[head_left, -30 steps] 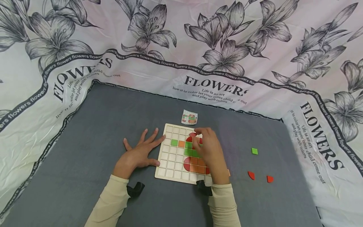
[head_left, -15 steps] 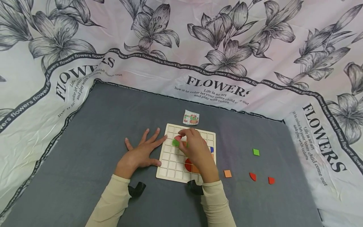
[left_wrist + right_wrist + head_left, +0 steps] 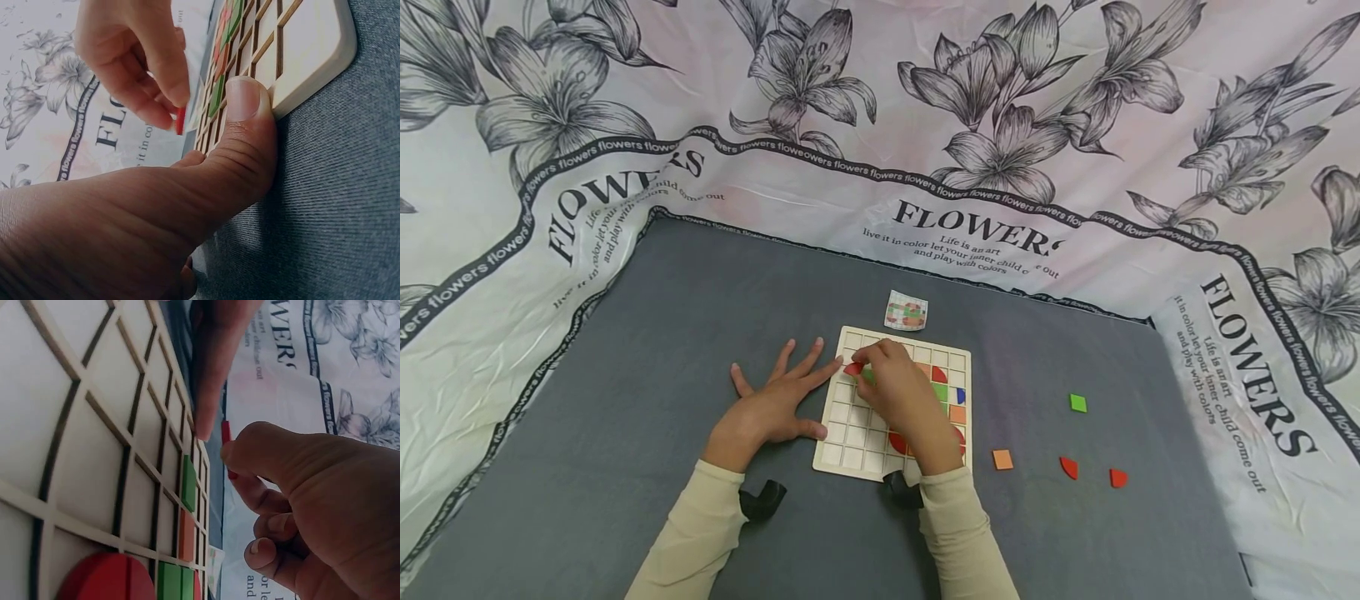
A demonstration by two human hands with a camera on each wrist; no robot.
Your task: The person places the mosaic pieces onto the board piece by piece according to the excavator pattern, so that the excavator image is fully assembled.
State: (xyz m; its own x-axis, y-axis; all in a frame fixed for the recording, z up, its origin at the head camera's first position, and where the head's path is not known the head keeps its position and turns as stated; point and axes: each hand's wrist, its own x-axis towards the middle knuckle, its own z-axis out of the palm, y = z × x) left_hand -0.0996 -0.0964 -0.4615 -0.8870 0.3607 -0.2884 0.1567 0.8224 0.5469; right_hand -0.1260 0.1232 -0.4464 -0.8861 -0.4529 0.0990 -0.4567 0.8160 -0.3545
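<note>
A pale wooden grid board [image 3: 842, 457] lies on the grey cloth, with red, green, orange and blue tiles set in some of its squares. My right hand [image 3: 901, 392] pinches a red quarter-round tile [image 3: 853, 368] between thumb and forefinger, over the board's upper left squares. In the right wrist view that red tile [image 3: 226, 432] is held above the grid, beyond a green tile [image 3: 189, 483]. My left hand [image 3: 767, 408] is spread flat on the cloth, its thumb [image 3: 244, 106] and a fingertip against the board's left edge. The right hand hides part of the board's middle.
A small printed pattern card [image 3: 906, 311] lies behind the board. To the right are a loose orange square [image 3: 1002, 459], a green square [image 3: 1078, 403] and two red tiles [image 3: 1069, 468]. A flower-printed cloth [image 3: 820, 200] rises around the back and sides.
My right hand has moved left across the board with the red tile, from its upper middle to the upper left squares. The left hand stays at the board's edge.
</note>
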